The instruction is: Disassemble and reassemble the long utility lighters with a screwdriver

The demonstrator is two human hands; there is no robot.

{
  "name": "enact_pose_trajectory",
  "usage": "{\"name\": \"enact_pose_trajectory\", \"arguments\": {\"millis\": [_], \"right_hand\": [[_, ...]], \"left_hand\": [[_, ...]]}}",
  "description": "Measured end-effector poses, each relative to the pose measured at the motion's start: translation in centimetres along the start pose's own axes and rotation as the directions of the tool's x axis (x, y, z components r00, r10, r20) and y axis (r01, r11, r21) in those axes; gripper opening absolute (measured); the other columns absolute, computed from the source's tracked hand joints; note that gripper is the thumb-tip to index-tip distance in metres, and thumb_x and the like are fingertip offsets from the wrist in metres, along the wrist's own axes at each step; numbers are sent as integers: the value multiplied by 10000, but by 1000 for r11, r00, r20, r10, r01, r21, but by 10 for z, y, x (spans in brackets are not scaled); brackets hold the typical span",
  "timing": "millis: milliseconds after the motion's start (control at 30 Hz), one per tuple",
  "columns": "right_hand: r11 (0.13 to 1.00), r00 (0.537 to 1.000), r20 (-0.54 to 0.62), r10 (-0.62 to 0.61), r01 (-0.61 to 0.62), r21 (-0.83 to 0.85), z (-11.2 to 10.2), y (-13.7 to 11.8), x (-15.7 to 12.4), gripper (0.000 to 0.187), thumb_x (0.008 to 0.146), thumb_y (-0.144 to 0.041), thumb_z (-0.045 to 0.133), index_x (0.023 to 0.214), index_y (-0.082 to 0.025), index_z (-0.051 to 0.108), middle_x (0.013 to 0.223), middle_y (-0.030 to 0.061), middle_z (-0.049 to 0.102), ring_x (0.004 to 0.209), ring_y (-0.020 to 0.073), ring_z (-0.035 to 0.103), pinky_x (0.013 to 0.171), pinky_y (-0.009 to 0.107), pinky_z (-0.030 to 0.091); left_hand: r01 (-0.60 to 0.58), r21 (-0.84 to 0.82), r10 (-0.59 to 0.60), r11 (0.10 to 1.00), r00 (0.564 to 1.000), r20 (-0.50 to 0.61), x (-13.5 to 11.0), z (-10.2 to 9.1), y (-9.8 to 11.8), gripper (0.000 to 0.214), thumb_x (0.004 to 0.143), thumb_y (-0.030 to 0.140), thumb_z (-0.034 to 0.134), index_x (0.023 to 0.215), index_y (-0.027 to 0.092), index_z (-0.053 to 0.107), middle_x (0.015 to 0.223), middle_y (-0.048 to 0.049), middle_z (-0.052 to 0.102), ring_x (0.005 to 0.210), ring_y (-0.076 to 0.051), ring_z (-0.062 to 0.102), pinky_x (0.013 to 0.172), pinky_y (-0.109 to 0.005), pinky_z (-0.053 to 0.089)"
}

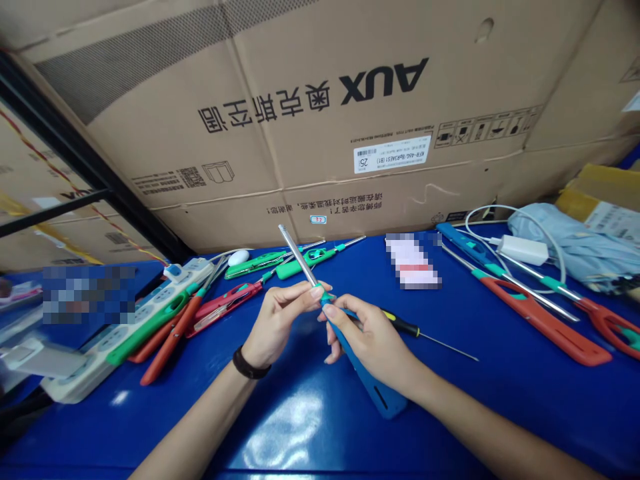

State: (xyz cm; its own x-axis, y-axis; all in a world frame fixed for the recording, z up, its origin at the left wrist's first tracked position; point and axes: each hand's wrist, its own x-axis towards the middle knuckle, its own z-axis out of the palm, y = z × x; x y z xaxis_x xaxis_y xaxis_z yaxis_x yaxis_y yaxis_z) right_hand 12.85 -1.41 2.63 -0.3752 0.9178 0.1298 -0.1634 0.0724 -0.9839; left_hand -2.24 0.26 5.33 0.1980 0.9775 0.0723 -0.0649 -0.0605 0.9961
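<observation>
A blue long-nosed lighter (383, 400) is held up over the middle of the table, its metal tube pointing up and away to the left. My left hand (280, 317), with a dark band at the wrist, pinches it at the green collar where the tube begins. Wrapped round the upper part of the blue handle is my right hand (373, 340), closed on it. A screwdriver (420, 331) with a black and yellow handle lies just beyond my right hand. My right hand hides the trigger area of the lighter.
Green lighters (307, 264), a red lighter (225, 307) and orange ones lie at the left, some on a power strip (95, 363). More lighters, including an orange one (545, 320), lie at the right by a white charger (524, 249). A large cardboard box (300, 153) stands behind.
</observation>
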Motion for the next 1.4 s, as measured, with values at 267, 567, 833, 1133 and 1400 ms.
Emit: {"name": "enact_pose_trajectory", "arguments": {"millis": [267,567,833,1133,1400], "right_hand": [[974,994,37,100,-106,202,3,-8,2,392,796,-544,558,768,-154,530,565,-66,521,433,66,535,483,256,584],[990,998,-34,53,-48,135,6,0,2,374,819,-538,531,780,-166,519,570,-70,498,414,68,514,450,249,571],[974,994,-104,-26,1,-228,-5,-2,-1,288,872,-497,472,836,-211,457,621,-44,535,438,94,524,402,213,458],[976,978,-107,-180,164,-144,-10,-7,2,309,887,-397,479,1070,-257,272,956,28,581,611,111,594,568,277,523],[985,972,-161,-170,175,13,-19,-11,10,338,906,-419,451,1181,-237,377,973,46,653,911,169,620,813,333,480]], "left_hand": [[-45,-19,44,999,997,-56,-3,4,-4,265,729,343,718,893,136,742,624,-25,642,539,-117,545,564,-239,473],[-34,-48,30,998,996,-88,-9,16,-6,298,767,347,679,965,128,713,651,-22,628,487,-117,549,495,-243,469],[-114,97,124,989,987,-104,-8,18,-7,242,786,325,663,941,154,734,856,-65,701,699,-185,628,692,-291,518],[-76,-19,76,997,997,0,-5,15,-11,293,828,360,619,1035,160,676,882,-49,666,695,-134,601,743,-283,531],[204,-41,-178,978,923,340,-14,36,-18,465,787,586,555,983,164,579,655,-22,625,573,-151,629,575,-256,534]]}}
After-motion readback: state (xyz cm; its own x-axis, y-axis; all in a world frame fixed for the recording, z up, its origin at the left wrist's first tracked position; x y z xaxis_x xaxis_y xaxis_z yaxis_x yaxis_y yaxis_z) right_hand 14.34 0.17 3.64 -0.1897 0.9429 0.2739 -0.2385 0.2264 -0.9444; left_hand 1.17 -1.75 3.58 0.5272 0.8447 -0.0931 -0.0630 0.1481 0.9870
